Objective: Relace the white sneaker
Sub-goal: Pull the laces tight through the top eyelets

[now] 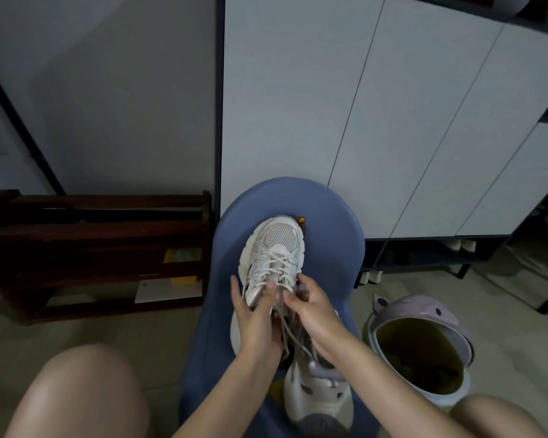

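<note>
My left hand (256, 314) reaches forward from below and holds the white sneaker (274, 257) from its left side, with the thumb pressing on top near the tongue and the fingers under the shoe. My right hand (314, 308) comes from the lower right, its fingers curled and pinching the laces (290, 335) just beside the upper eyelets. The sneaker stands on the blue stool (329, 235), toe pointing away from both hands. A second sneaker (317, 393) lies below my right wrist.

Two white sneakers (274, 248) (317, 393), two hands (257, 314) (314, 311), one blue stool (329, 229), one bin (424, 314).
</note>
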